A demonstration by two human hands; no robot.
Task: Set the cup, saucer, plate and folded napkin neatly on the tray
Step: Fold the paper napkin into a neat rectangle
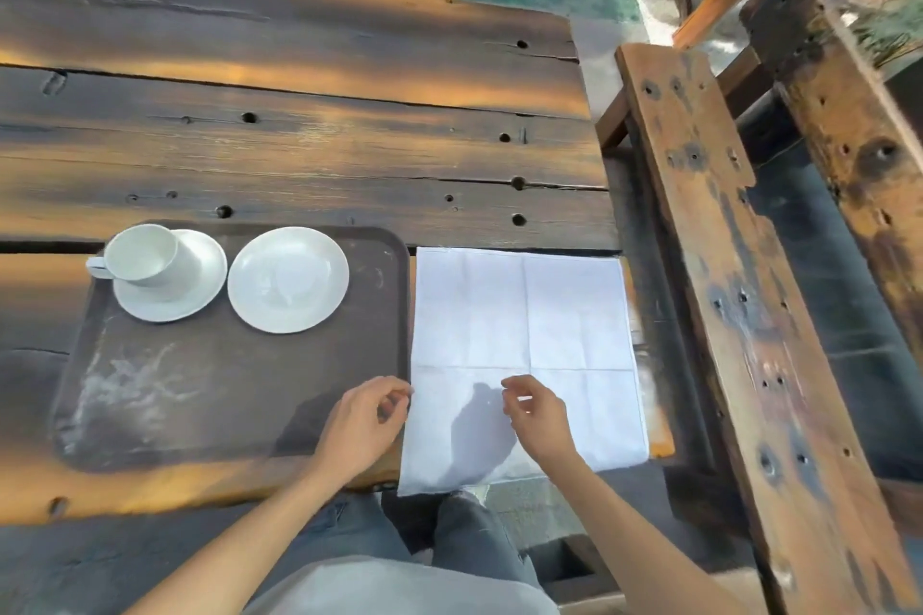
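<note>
A brown tray (210, 395) lies on the wooden table. At its far left a white cup (142, 255) stands on a white saucer (200, 285), handle pointing left. A white plate (288, 279) sits beside them on the tray. The white napkin (524, 315) lies unfolded and flat on the table right of the tray, its near edge hanging over the table's front. My left hand (367, 422) hovers at the tray's right rim by the napkin's left edge, fingers loosely curled. My right hand (537, 412) hovers over the napkin's near half, casting a shadow, and holds nothing.
A wooden bench (724, 265) runs along the table's right side, with another wooden frame (849, 115) beyond it. The near half of the tray is bare, with pale smears. My knees show below the table's front edge.
</note>
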